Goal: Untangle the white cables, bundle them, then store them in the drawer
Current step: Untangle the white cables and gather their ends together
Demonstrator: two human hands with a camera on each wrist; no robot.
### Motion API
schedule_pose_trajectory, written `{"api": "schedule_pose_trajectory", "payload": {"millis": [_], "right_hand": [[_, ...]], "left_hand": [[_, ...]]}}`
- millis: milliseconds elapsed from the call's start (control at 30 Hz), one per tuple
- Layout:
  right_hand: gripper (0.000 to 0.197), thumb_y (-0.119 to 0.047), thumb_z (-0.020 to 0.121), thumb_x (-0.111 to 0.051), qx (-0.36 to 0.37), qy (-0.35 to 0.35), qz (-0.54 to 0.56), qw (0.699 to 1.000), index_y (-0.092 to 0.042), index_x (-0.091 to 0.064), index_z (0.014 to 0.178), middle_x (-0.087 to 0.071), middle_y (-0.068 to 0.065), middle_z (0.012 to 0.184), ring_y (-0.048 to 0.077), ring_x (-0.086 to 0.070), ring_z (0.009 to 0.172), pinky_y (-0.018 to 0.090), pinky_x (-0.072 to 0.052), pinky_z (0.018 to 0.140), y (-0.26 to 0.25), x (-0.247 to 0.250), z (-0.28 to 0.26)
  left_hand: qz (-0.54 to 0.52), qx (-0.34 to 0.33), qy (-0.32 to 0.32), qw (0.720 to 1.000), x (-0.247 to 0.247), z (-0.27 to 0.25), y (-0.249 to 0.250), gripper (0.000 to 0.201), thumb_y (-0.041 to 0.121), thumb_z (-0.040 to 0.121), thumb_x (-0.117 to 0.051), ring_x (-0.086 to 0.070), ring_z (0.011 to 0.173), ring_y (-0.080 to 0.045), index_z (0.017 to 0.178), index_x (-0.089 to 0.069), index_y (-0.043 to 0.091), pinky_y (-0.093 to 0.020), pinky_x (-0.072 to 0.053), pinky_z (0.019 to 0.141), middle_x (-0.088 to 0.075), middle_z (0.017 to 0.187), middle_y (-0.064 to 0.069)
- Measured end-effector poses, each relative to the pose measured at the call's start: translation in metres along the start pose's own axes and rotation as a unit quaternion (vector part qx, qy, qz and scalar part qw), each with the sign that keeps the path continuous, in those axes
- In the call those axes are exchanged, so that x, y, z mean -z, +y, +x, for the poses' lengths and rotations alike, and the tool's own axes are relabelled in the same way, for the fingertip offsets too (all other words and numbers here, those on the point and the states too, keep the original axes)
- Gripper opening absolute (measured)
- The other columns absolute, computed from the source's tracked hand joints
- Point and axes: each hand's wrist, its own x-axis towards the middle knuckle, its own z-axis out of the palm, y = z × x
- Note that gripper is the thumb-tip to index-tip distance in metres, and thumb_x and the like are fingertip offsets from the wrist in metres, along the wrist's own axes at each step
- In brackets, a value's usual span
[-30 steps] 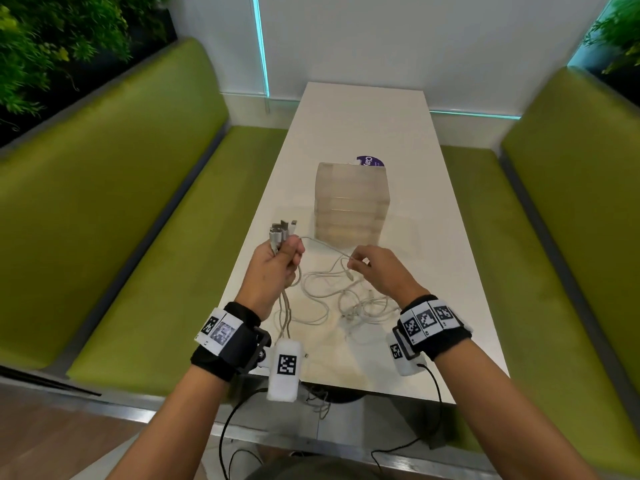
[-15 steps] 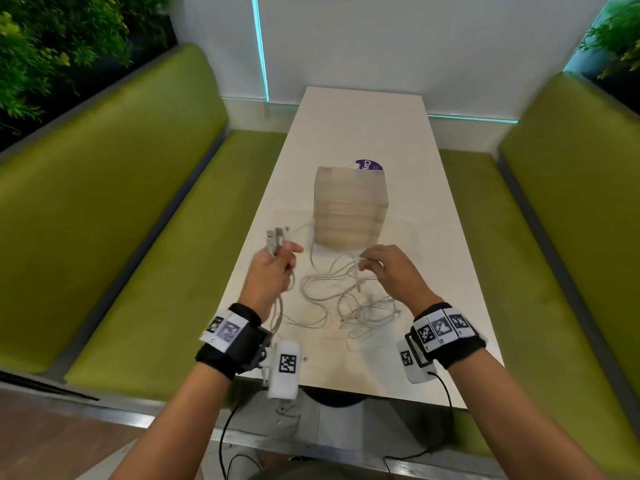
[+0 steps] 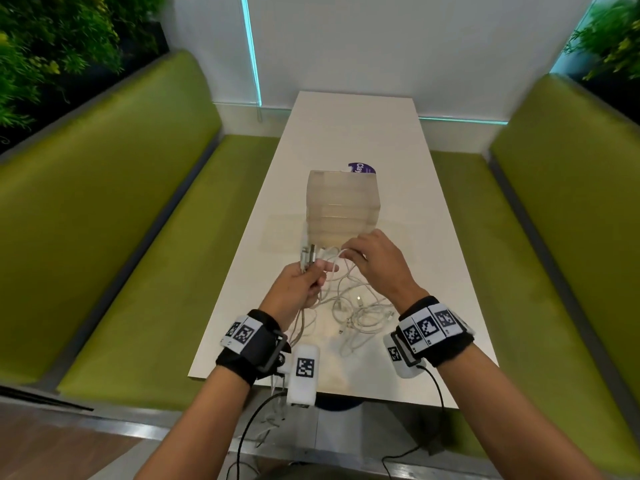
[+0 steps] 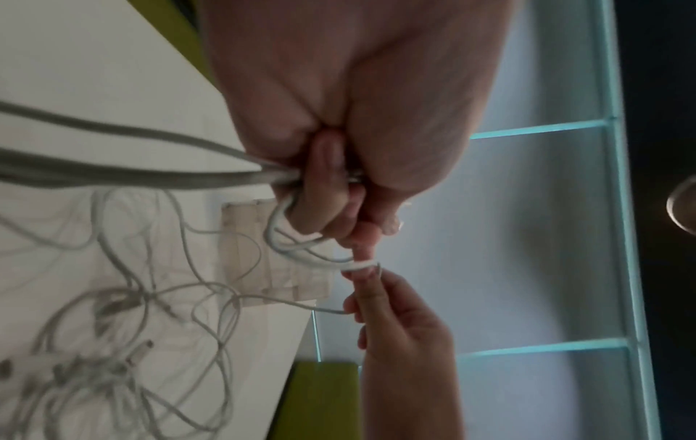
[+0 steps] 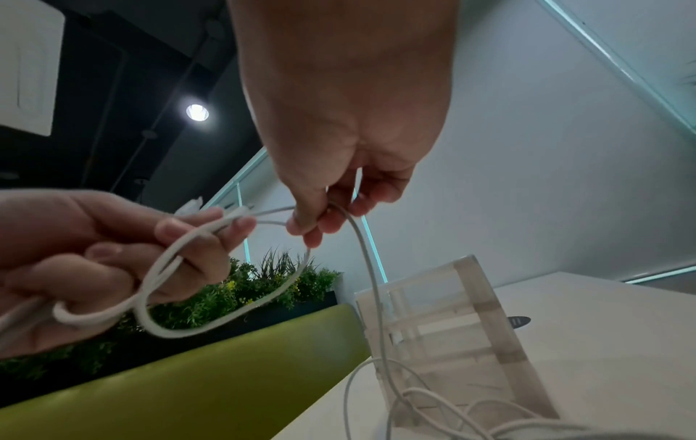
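Observation:
A tangle of white cables [image 3: 353, 306] lies on the near end of the white table [image 3: 349, 140], also seen as white cables [image 4: 124, 312] from below. My left hand [image 3: 301, 289] grips several cable ends and loops, their plugs [image 3: 306, 252] sticking up above the fist. My right hand [image 3: 374, 261] pinches one white cable [image 5: 361, 238] just beside the left fingers [image 5: 196, 235], forming a loop between the two hands. A small translucent drawer unit [image 3: 341, 206] stands right behind the hands, its drawers closed.
Green benches [image 3: 114, 216] run along both sides of the table. A purple round sticker [image 3: 362, 167] lies behind the drawer unit. Plants [image 3: 52, 39] stand behind the left bench. Wrist camera leads hang below the table's near edge.
My right hand rose from the pile and came to the left hand with a strand. The left hand moved right toward the drawer unit, still gripping its cable ends.

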Motion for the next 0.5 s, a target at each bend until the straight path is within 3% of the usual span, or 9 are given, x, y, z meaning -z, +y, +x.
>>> {"api": "schedule_pose_trajectory", "payload": {"millis": [100,200,333,500], "right_hand": [[0.019,-0.026,0.094,-0.054,0.015,0.0,0.002,1.0,-0.018,-0.071,0.094,-0.067,-0.002,0.087,0.019,-0.05,0.088,0.033,-0.043,0.071,-0.006,-0.002,0.002],[0.022,-0.033,0.095,-0.052,-0.012,-0.045,0.006,0.999,-0.018,-0.068,0.092,-0.063,-0.004,0.087,0.014,-0.052,0.083,0.034,-0.044,0.068,-0.004,-0.006,0.004],[0.027,-0.032,0.095,-0.053,-0.074,-0.124,-0.021,0.989,-0.009,-0.058,0.08,-0.052,0.0,0.078,0.022,-0.051,0.073,0.036,-0.039,0.064,0.013,-0.019,0.006],[0.022,-0.028,0.092,-0.058,-0.127,-0.143,0.027,0.981,-0.016,-0.056,0.074,-0.052,0.006,0.095,0.025,-0.055,0.083,0.032,-0.039,0.069,0.032,-0.034,0.005]], "left_hand": [[0.077,0.006,-0.041,0.996,-0.004,-0.003,0.004,0.027,0.022,0.101,-0.044,-0.028,0.04,-0.003,0.091,-0.064,0.006,-0.016,-0.022,0.04,-0.042,0.062,0.003],[0.045,-0.01,-0.031,0.998,-0.001,-0.005,0.013,0.028,0.021,0.101,-0.043,-0.028,0.04,-0.002,0.079,-0.057,0.011,-0.015,-0.022,0.04,-0.039,0.064,-0.001],[0.015,-0.053,-0.01,0.998,0.008,-0.011,0.027,0.029,0.022,0.101,-0.042,-0.023,0.045,-0.005,0.077,-0.056,0.014,-0.016,-0.019,0.041,-0.037,0.063,-0.001],[-0.041,-0.1,0.011,0.994,0.018,-0.019,0.047,0.029,0.02,0.101,-0.042,-0.023,0.045,-0.005,0.076,-0.056,0.013,-0.016,-0.02,0.04,-0.038,0.059,0.001]]}}
